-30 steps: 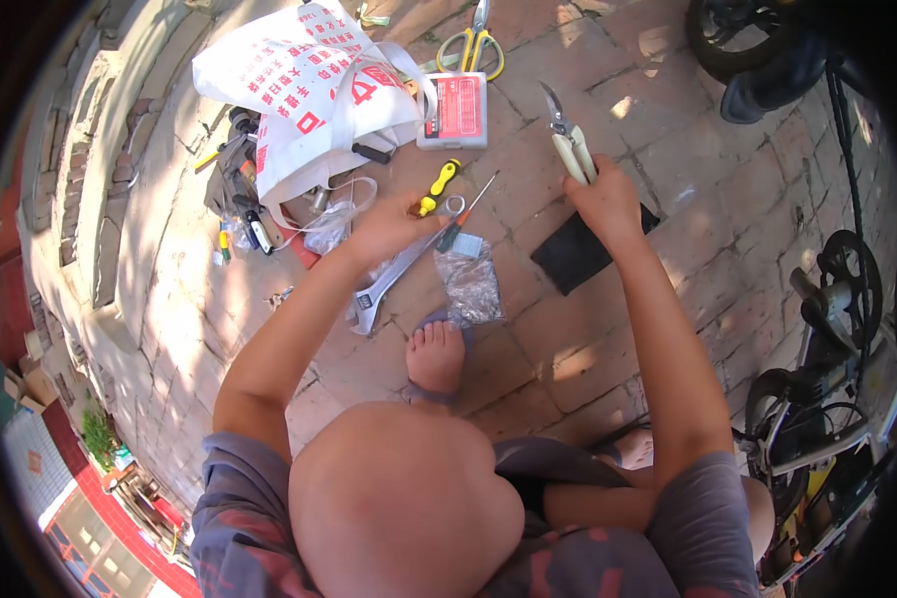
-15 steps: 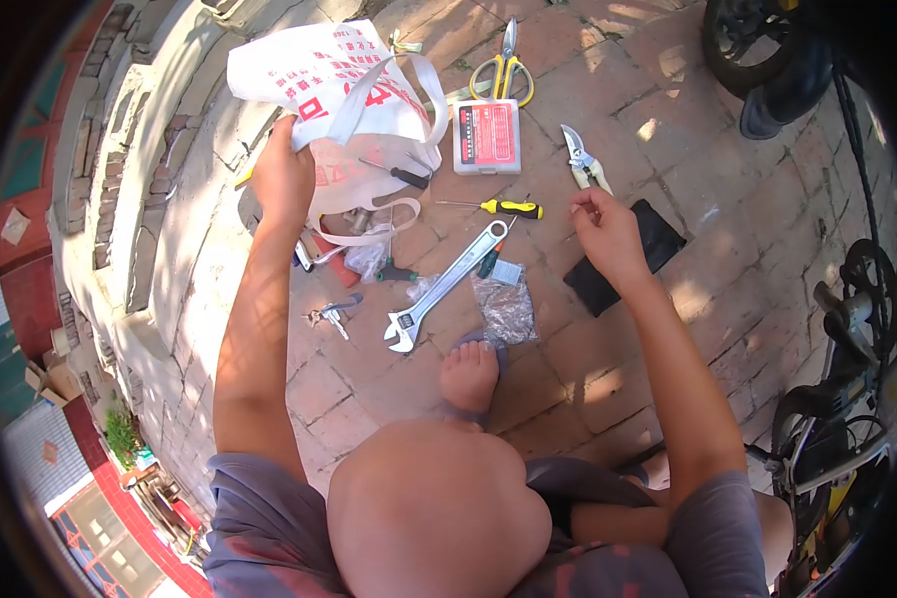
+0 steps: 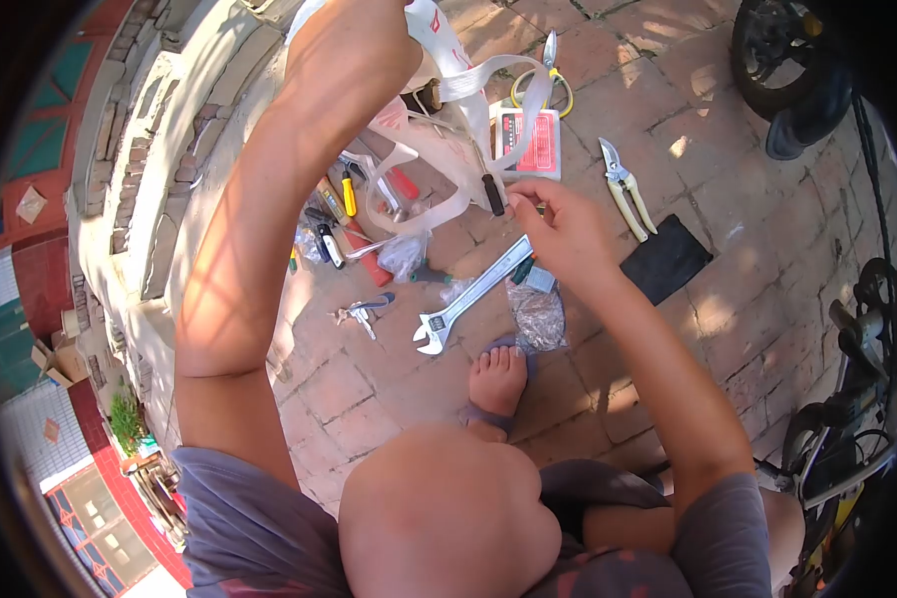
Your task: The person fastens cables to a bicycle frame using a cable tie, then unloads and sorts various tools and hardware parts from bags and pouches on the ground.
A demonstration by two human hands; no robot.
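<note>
My left hand (image 3: 374, 40) is at the top edge with its fingers mostly out of sight, gripping the white handled bag (image 3: 439, 149) with red print. The bag's mouth and loops face me. A screwdriver with a black handle (image 3: 493, 194) lies at the bag's edge. Right beside that handle, my right hand (image 3: 568, 234) has thumb and fingers pinched together; what is between them is hidden. Under this hand is the adjustable wrench (image 3: 473, 296), its upper end covered. A plastic packet (image 3: 538, 314) and a red-labelled clear case (image 3: 528, 145) are close by.
Pruning shears (image 3: 625, 189) and a black pouch (image 3: 668, 259) lie right. Yellow-handled scissors (image 3: 558, 85) are behind the case. Several tools, including a yellow-handled one (image 3: 349, 194), and small pliers (image 3: 364, 314) lie left. My foot (image 3: 498, 384) is near the wrench; a wheel (image 3: 767, 50) stands upper right.
My left hand has moved up and right with the bag, uncovering tools on the left. My right hand has moved left from beside the shears to the bag's edge. The view has shifted slightly.
</note>
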